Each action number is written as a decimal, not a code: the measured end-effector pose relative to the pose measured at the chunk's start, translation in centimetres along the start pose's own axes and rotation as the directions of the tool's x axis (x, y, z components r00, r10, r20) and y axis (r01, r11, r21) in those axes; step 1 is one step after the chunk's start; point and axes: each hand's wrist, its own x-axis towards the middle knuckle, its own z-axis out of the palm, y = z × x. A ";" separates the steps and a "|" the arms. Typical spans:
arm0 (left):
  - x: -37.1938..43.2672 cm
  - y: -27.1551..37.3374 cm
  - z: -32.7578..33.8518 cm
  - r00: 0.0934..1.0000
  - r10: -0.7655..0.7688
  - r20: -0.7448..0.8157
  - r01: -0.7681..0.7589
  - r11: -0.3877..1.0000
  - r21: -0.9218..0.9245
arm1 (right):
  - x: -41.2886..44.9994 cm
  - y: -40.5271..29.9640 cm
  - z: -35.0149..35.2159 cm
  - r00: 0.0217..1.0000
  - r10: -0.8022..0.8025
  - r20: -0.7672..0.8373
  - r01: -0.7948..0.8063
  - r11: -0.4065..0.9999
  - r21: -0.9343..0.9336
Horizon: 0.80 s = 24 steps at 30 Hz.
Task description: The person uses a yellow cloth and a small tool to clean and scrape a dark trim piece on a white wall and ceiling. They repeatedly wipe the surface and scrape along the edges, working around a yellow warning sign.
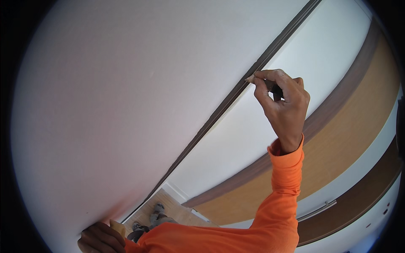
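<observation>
My right hand (284,98), in an orange sleeve, is raised at the centre right. Its thumb and index finger pinch a small pale, pointed piece (250,78), perhaps folded sandpaper, whose tip meets a dark brown strip of trim (227,101). Something dark lies partly hidden under the curled fingers. The long trim runs diagonally along the edge of a white wall (126,95). My left hand (101,238), at the bottom left, is curled beside that wall. A yellowish piece (117,228), perhaps sandpaper or a sponge, shows at its fingers; the hand partly hides it.
A light wood door panel (341,151) with a darker frame (332,104) curves across the right side. Beyond it stands a brown door (357,202) near a metal handle bar (318,211). My shoes (159,208) rest on the wood-look floor (177,210) below.
</observation>
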 end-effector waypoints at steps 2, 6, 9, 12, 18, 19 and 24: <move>0.0 -0.3 0.6 1.000 -0.012 -0.005 0.012 1.000 -0.003 | 0.4 0.3 -0.8 0.977 0.185 -0.107 -0.165 0.971 0.173; 1.1 0.3 2.9 0.998 -0.055 0.012 0.055 0.998 0.011 | 1.0 5.7 -1.3 0.902 0.382 -0.200 -0.209 0.793 0.572; 1.3 -0.3 1.4 0.997 -0.071 0.024 0.071 0.997 -0.016 | 0.2 6.3 1.8 0.895 0.407 -0.184 -0.173 0.696 0.697; 1.0 -0.3 0.7 0.996 -0.082 0.031 0.083 0.996 -0.027 | 0.5 5.2 4.0 0.868 0.422 -0.262 -0.088 0.649 0.756; 0.6 0.0 -1.2 0.993 -0.106 0.052 0.108 0.994 -0.023 | 1.2 3.6 6.9 0.868 0.398 -0.296 -0.033 0.642 0.766; 0.5 0.1 -1.4 0.992 -0.112 0.049 0.113 0.993 -0.018 | 1.5 3.2 7.3 0.868 0.383 -0.315 -0.013 0.653 0.757; 0.1 0.6 -2.1 0.992 -0.116 0.049 0.117 0.993 -0.005 | 1.3 2.8 8.0 0.880 0.279 -0.384 0.059 0.738 0.673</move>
